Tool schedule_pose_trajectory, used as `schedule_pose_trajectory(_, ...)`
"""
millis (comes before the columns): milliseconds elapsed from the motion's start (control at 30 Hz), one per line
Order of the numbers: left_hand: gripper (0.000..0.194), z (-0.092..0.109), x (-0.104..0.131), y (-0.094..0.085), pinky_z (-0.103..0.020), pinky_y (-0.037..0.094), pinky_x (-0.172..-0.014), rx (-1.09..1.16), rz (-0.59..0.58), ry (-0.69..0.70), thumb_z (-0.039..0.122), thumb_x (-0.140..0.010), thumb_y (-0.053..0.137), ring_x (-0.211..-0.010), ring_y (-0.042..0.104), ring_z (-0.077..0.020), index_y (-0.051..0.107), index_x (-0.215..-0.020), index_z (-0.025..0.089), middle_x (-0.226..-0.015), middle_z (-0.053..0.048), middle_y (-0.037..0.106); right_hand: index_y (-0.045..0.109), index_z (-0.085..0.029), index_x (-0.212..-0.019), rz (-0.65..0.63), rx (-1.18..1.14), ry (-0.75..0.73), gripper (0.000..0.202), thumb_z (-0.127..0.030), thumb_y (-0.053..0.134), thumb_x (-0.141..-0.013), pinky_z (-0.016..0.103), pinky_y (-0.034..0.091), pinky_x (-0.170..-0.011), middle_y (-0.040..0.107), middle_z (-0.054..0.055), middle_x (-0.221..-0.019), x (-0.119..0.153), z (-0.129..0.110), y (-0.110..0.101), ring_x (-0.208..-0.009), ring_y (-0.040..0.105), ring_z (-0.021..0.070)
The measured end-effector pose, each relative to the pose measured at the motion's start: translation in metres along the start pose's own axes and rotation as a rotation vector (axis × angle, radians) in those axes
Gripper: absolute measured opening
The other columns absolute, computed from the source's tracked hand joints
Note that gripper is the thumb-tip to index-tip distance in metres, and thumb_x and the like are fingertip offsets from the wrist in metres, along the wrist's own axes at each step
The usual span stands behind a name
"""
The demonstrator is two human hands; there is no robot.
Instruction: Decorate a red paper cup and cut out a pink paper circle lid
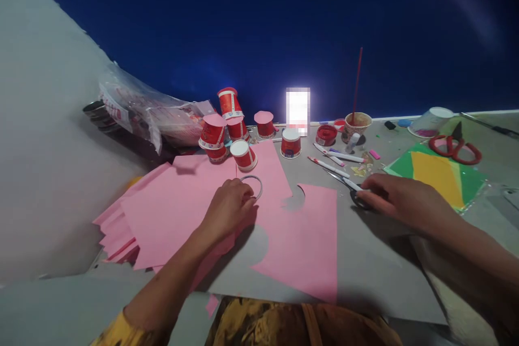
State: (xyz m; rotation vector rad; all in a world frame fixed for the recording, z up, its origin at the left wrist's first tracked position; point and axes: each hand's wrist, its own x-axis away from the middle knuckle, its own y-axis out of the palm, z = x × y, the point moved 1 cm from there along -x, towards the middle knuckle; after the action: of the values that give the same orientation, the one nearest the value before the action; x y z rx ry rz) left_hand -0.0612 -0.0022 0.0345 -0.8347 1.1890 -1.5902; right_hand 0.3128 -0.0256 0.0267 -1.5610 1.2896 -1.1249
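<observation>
My left hand [233, 203] has its fingers closed on a thin pale ring [260, 186], held over the pink paper sheets [162, 200]. At the right, my right hand [389, 194] is at the black-handled scissors [359, 200], its fingers bent round the handle; the blades point left toward the white markers. Between the hands lies a pink sheet [312, 227] with rounded cut-outs. A small red cup [244, 155] with a white top stands just beyond my left hand. Another red cup [291, 143] stands farther right.
Stacked red cups [230, 104] with pink tops stand at the back. A plastic bag [162, 119] lies at the left. Toward the right are a paint pot [326, 135], a cup with a stick [357, 127], red-handled scissors [454, 150] and green-yellow sheets [438, 175].
</observation>
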Motion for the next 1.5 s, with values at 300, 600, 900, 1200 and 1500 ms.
schedule_pose_trajectory(300, 0.021, 0.005, -0.020, 0.024, -0.035, 0.034, -0.063, -0.083, 0.098, -0.008, 0.015, -0.084, 0.060, -0.070, 0.057, -0.0245, 0.055, -0.065, 0.022, -0.070, -0.005, 0.064, 0.070, -0.019, -0.107, -0.254, 0.019, -0.470, 0.014, -0.030, 0.070, -0.099, 0.036, 0.043, -0.076, 0.068, 0.013, -0.116, 0.028, -0.061, 0.034, -0.102, 0.064, 0.0292)
schedule_pose_trajectory(600, 0.013, 0.060, 0.019, 0.019, -0.045, 0.049, -0.094, 0.059, 0.254, 0.496, 0.018, -0.101, 0.057, -0.091, 0.068, -0.0232, 0.064, -0.089, 0.021, -0.092, -0.004, 0.074, 0.075, -0.020, -0.109, -0.085, -0.191, -0.488, 0.017, -0.028, 0.062, -0.102, 0.039, 0.048, -0.089, 0.076, 0.013, -0.114, 0.014, -0.035, 0.045, -0.108, 0.065, 0.0295)
schedule_pose_trajectory(900, 0.015, 0.093, 0.009, 0.082, -0.041, 0.051, -0.082, 0.078, 0.248, 0.514, 0.008, -0.100, 0.058, -0.096, 0.061, -0.0257, 0.065, -0.094, 0.019, -0.100, -0.010, 0.068, 0.074, -0.021, -0.092, 0.184, -0.509, -0.002, 0.020, -0.033, 0.060, -0.095, 0.030, 0.049, -0.073, 0.079, 0.004, -0.081, 0.006, -0.013, 0.039, -0.074, 0.070, 0.0207)
schedule_pose_trajectory(1200, 0.010, 0.073, 0.031, 0.081, -0.038, 0.048, -0.075, 0.199, 0.194, 0.550, 0.011, -0.102, 0.059, -0.085, 0.060, -0.0212, 0.062, -0.099, 0.020, -0.092, -0.005, 0.067, 0.073, -0.020, -0.092, 0.154, -0.481, -0.001, 0.020, -0.033, 0.058, -0.096, 0.030, 0.047, -0.071, 0.077, 0.005, -0.082, 0.005, -0.014, 0.046, -0.073, 0.067, 0.0203)
schedule_pose_trajectory(1500, 0.025, 0.073, 0.029, 0.087, -0.041, 0.048, -0.078, 0.153, 0.091, 0.506, 0.006, -0.099, 0.051, -0.091, 0.064, -0.0238, 0.064, -0.113, 0.021, -0.105, -0.006, 0.075, 0.079, -0.026, -0.112, -0.012, -0.198, -0.328, 0.026, -0.043, 0.076, -0.092, 0.029, 0.042, -0.070, 0.072, 0.009, -0.111, 0.009, -0.020, 0.069, -0.094, 0.066, 0.0229)
